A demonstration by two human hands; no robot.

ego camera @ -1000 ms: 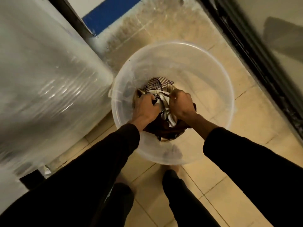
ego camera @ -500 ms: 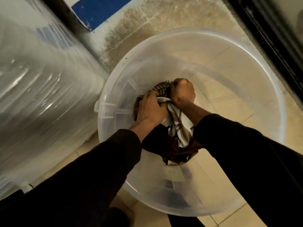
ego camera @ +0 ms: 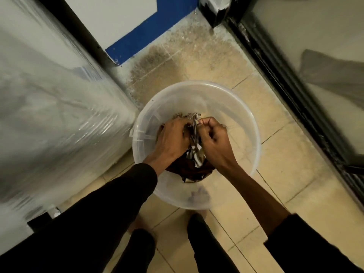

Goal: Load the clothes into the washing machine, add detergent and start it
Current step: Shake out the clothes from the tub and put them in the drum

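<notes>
While both hands reach down into a clear plastic bucket (ego camera: 244, 115) standing on the tan tiled floor (ego camera: 285, 174), they close on the same bundle of clothes (ego camera: 195, 154) — a striped light-and-dark piece bunched over a dark maroon one. The left hand (ego camera: 173, 137) lies over the left side of the bundle with its fingers curled into the cloth, and the right hand (ego camera: 213, 140) is fisted round the striped fabric on the right side, thumb and fingers pinching a fold near the top. Between the two hands a strip of the striped cloth shows, and the maroon fabric hangs below the wrists, inside the near half of the bucket. Whether the bundle touches the bucket's bottom cannot be told.

Both forearms come in from the near edge, the left in a black sleeve (ego camera: 110, 203) down to the wrist, the right bare well up the forearm. Just left of the bucket, touching or nearly touching its rim, stands a large white appliance wrapped in glossy plastic film (ego camera: 59, 119). At the far side a wall carries a blue band (ego camera: 149, 34), with grime on the floor beneath it. To the right runs a dark door frame (ego camera: 291, 95) — frosted panels beyond it.
</notes>
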